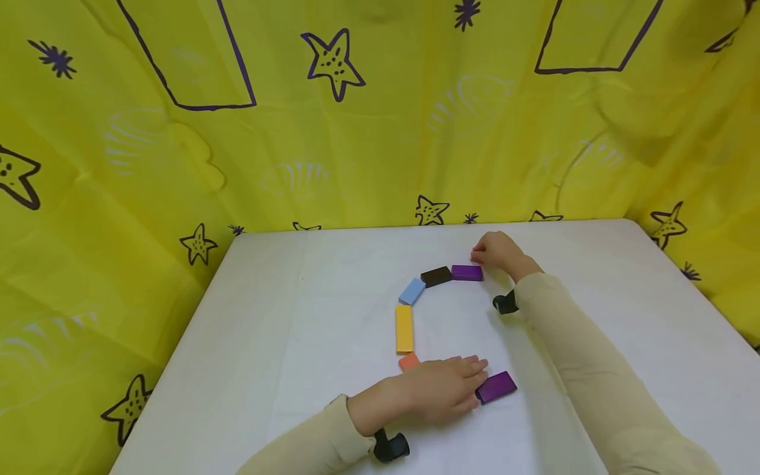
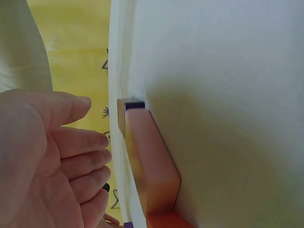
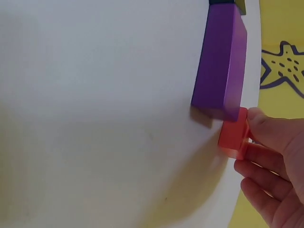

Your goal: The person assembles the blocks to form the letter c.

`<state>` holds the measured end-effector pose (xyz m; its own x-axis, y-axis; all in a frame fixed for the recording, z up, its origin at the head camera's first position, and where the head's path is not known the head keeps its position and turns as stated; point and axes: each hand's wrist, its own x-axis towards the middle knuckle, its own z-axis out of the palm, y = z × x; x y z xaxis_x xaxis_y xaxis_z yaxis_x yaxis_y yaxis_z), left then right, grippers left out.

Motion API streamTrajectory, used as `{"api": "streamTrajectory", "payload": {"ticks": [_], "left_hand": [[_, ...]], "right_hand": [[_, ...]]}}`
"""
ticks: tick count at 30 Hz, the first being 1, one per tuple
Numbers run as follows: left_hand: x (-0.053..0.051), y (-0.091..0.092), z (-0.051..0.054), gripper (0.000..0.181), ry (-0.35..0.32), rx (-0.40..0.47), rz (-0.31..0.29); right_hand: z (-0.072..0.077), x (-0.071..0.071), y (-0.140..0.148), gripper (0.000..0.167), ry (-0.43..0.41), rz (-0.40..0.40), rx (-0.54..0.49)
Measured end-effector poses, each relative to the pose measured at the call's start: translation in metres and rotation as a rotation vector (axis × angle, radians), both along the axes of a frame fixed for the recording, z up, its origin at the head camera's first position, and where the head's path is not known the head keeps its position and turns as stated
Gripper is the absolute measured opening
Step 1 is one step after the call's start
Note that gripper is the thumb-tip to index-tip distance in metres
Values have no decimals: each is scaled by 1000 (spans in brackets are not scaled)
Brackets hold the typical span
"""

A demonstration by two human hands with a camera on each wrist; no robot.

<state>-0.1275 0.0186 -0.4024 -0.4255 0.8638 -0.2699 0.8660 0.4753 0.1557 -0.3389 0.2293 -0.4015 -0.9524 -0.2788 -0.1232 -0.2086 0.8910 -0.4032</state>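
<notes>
My right hand [image 1: 501, 254] is at the far end of a curved row of blocks. Between its thumb and fingers it pinches a small red-orange block [image 3: 233, 133], beside the end of a purple block [image 3: 216, 61]. My left hand [image 1: 442, 389], palm inward and fingers extended, is at the near end of the curve. Its fingers partly cover another purple block [image 1: 497, 387]; whether they touch it I cannot tell. An orange block [image 1: 409, 361] shows partly behind that hand. In the left wrist view a pinkish-topped block [image 2: 154, 152] stands beside the fingers.
The curve continues through a yellow block [image 1: 404, 330], a light blue block [image 1: 412, 291] and a black block [image 1: 436, 276]. All lie on a white-covered table [image 1: 261, 316]. A yellow patterned curtain [image 1: 380, 145] hangs behind it. Each wrist carries a black camera.
</notes>
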Motion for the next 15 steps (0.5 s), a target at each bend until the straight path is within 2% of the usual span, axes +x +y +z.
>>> {"api": "streamTrajectory", "payload": {"ticks": [9, 15], "left_hand": [[10, 6, -3, 50, 18, -60, -65], [15, 7, -4, 51, 71, -78, -95]], "right_hand": [[0, 10, 14, 25, -30, -17, -27], [-2, 16, 23, 21, -10, 17, -29]]}}
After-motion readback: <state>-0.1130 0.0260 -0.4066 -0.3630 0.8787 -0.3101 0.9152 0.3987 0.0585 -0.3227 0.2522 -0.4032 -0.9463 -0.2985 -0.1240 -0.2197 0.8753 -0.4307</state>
